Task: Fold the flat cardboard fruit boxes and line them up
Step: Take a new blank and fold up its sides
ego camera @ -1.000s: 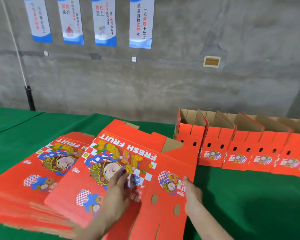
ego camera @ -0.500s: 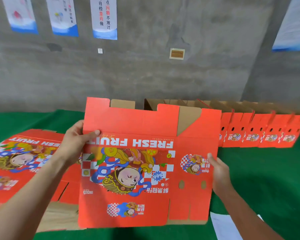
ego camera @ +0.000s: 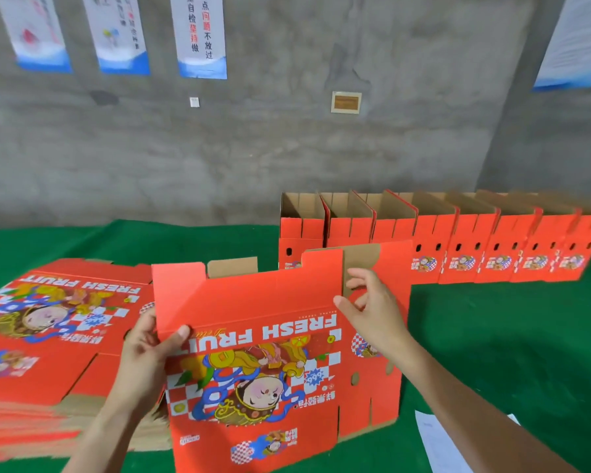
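The flat box (ego camera: pixel 253 353) stands upright over the near part of the green table (ego camera: pixel 509 353), between the stack of flat boxes (ego camera: pixel 58 336) on the left and the row of folded boxes (ego camera: pixel 475 254) at the far right. The left hand (ego camera: pixel 147 349) grips its left edge, thumb on the printed face. The right hand (ego camera: pixel 372 312) pinches the top corner at the side crease, with fingers tucked behind the panel. To open it well, I think the hands should push the two creases toward each other, so that the sleeve becomes square (not twisted), and only then fold the bottom flaps. The print reads "FRESH FRUIT" upside down, with "666" in a blue burst; a wall poster (ego camera: pixel 202 39) shows "问题不放过".
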The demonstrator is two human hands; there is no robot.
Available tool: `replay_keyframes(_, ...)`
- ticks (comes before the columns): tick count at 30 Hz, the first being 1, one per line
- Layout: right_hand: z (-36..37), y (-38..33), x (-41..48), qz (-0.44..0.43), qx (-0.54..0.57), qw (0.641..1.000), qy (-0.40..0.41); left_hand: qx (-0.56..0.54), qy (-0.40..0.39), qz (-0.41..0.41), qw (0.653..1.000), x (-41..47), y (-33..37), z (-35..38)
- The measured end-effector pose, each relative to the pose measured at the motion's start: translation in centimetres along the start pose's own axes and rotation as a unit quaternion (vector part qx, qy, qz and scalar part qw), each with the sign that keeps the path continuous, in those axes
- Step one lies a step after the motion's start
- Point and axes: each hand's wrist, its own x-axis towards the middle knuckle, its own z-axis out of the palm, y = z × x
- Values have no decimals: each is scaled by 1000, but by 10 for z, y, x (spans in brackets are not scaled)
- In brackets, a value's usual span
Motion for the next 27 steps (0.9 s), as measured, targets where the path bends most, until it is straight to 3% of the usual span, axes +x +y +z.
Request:
replay_keyframes(3, 6, 0, 5, 29, -15, 995, -91, -7, -14, 0, 1000, -6, 1, -5)
replay_keyframes(8, -5, -1, 9, -22, -114, 988, -104, 11, 8, 36, 999, 1, 5, -1)
replay_keyframes(14, -24, -11, 9, 37, -73, 968, -237, 6, -26, 24, 999, 22, 14, 7)
replay_keyframes(23, -40, -12, 3, 55, -112, 964, -233, 14, -136, -75, 988, 31, 30, 6)
replay_keyframes(27, -45, -10, -1, 53, -112, 967, -222, -19, -178, -214, 960, 34, 40, 16)
